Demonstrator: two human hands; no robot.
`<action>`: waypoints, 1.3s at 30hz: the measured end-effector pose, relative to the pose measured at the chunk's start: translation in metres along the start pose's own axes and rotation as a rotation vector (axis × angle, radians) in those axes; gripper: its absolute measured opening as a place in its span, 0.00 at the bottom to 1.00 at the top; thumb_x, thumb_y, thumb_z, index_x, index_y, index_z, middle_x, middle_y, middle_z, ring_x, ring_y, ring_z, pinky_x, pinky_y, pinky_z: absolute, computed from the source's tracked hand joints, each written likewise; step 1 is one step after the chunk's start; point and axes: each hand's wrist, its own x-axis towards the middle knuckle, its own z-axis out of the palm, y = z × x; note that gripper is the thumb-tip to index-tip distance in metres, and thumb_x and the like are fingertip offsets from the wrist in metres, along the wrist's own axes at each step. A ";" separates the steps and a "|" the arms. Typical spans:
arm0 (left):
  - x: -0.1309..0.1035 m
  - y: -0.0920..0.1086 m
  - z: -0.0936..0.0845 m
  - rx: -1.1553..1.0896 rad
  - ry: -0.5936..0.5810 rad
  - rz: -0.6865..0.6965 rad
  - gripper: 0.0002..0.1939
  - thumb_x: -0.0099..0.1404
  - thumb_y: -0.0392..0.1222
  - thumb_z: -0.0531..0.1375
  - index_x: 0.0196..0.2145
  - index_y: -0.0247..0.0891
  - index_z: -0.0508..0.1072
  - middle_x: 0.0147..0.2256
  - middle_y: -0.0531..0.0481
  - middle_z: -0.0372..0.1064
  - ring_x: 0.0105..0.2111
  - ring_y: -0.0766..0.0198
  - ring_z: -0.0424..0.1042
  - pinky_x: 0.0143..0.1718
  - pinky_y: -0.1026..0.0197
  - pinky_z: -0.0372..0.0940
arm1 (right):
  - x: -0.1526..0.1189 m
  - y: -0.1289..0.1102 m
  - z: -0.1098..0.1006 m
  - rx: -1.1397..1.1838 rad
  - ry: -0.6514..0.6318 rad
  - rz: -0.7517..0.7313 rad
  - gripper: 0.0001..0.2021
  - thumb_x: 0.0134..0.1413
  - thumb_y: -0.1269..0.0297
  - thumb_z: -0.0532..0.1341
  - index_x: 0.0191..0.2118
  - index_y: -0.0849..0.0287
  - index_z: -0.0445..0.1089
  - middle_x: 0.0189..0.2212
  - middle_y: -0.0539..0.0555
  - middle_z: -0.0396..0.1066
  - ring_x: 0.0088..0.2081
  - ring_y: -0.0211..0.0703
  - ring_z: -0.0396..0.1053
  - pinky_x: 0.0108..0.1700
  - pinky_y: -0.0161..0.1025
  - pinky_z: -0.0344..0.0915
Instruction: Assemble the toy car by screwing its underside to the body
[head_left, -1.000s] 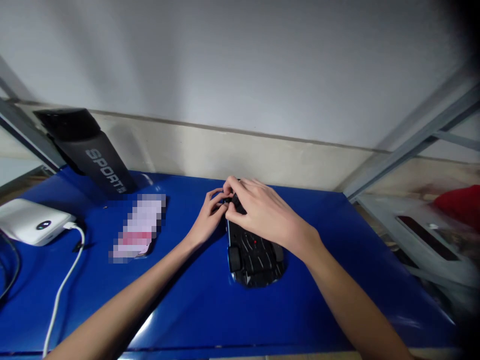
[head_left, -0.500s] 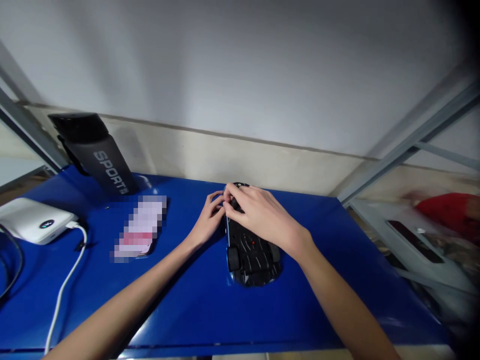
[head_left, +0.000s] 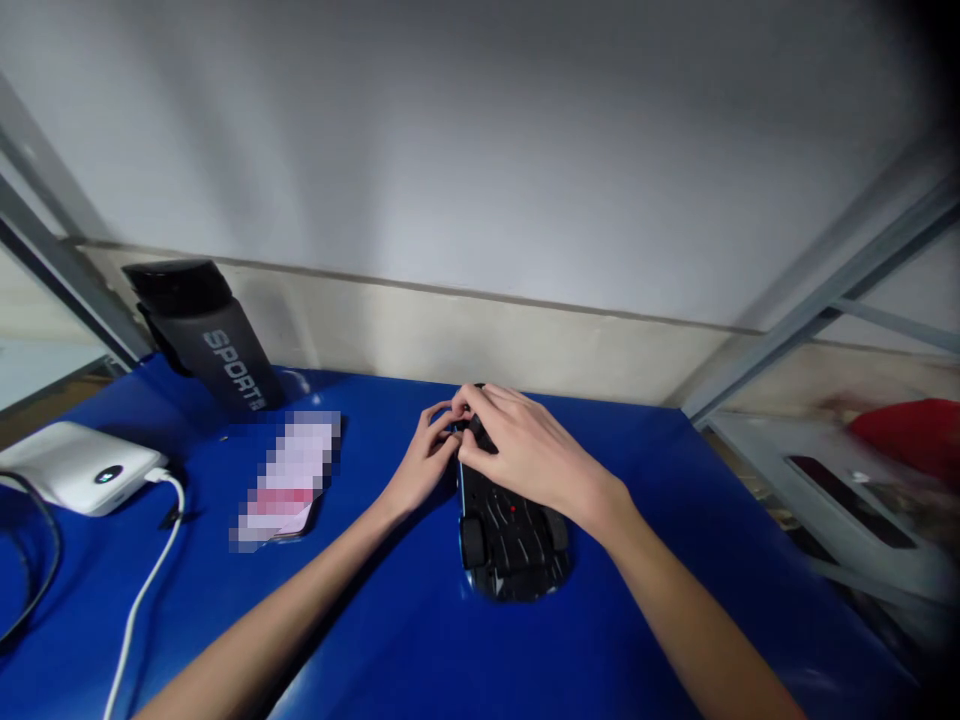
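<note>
While left hand point(head_left: 424, 456) curls, right hand point(head_left: 534, 448) arches palm-down.

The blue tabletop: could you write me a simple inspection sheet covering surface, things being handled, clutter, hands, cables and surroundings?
Surface: glossy blue tabletop, reflecting some light.
Things being handled: black-bottomed toy car, lying wheels up.
Clutter: dark bottle marked SPORT, at the back left; phone, screen pixelated; white device with a small round display.
Hands: left hand has its fingertips by the car's far left edge; right hand covers much of the far end, so its exact grip is hidden.
Cables: white cable plugged into the device; dark cable at the left edge.
Surroundings: wall behind; metal frame and blurred red item to the right.
</note>
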 end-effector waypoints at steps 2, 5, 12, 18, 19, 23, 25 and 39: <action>0.000 -0.001 0.000 0.022 0.003 0.003 0.16 0.71 0.45 0.54 0.54 0.44 0.70 0.60 0.44 0.56 0.58 0.55 0.64 0.60 0.49 0.62 | 0.000 -0.001 0.000 -0.026 0.003 0.007 0.04 0.65 0.65 0.52 0.42 0.54 0.63 0.35 0.51 0.70 0.38 0.42 0.66 0.41 0.40 0.61; 0.000 -0.001 0.000 0.042 0.006 -0.009 0.15 0.71 0.46 0.54 0.53 0.44 0.71 0.59 0.44 0.57 0.56 0.55 0.66 0.59 0.49 0.64 | 0.001 -0.001 0.001 -0.046 0.000 0.015 0.07 0.67 0.65 0.49 0.43 0.54 0.64 0.33 0.50 0.69 0.36 0.41 0.65 0.40 0.40 0.61; 0.001 -0.001 0.000 0.016 0.004 0.008 0.15 0.71 0.46 0.55 0.52 0.45 0.72 0.60 0.45 0.55 0.59 0.53 0.63 0.60 0.47 0.62 | 0.002 0.001 0.003 -0.005 0.031 -0.005 0.06 0.65 0.67 0.52 0.44 0.54 0.63 0.40 0.51 0.71 0.42 0.42 0.67 0.46 0.41 0.61; 0.001 -0.002 0.000 0.015 0.003 -0.003 0.16 0.71 0.47 0.55 0.53 0.45 0.72 0.61 0.44 0.55 0.60 0.52 0.62 0.61 0.46 0.62 | 0.001 -0.001 0.001 0.003 0.004 -0.004 0.08 0.67 0.69 0.49 0.44 0.55 0.63 0.38 0.51 0.72 0.40 0.40 0.67 0.44 0.40 0.62; 0.001 -0.003 -0.001 0.013 -0.001 -0.001 0.16 0.71 0.47 0.55 0.54 0.45 0.71 0.61 0.44 0.54 0.61 0.51 0.61 0.61 0.46 0.61 | 0.001 -0.001 0.001 0.004 0.005 -0.012 0.07 0.66 0.69 0.50 0.45 0.55 0.63 0.38 0.51 0.72 0.40 0.41 0.67 0.45 0.40 0.62; 0.000 -0.004 -0.001 0.009 -0.014 -0.001 0.18 0.72 0.49 0.54 0.57 0.47 0.69 0.63 0.44 0.52 0.63 0.50 0.58 0.62 0.47 0.60 | 0.003 0.000 0.001 -0.015 0.003 -0.021 0.08 0.66 0.66 0.51 0.47 0.54 0.64 0.39 0.51 0.73 0.41 0.42 0.68 0.46 0.42 0.62; 0.000 -0.002 -0.001 0.017 -0.013 -0.017 0.18 0.72 0.49 0.53 0.56 0.46 0.70 0.63 0.45 0.53 0.62 0.51 0.59 0.62 0.48 0.60 | 0.003 0.002 0.002 -0.021 0.001 -0.002 0.09 0.68 0.66 0.49 0.46 0.54 0.65 0.38 0.51 0.73 0.40 0.42 0.69 0.44 0.42 0.62; 0.002 -0.007 -0.001 0.042 -0.023 0.019 0.15 0.71 0.48 0.54 0.53 0.46 0.71 0.64 0.46 0.52 0.65 0.50 0.55 0.64 0.44 0.57 | 0.000 0.006 0.002 0.033 -0.005 0.009 0.11 0.66 0.67 0.49 0.50 0.52 0.62 0.38 0.51 0.74 0.40 0.44 0.69 0.43 0.43 0.62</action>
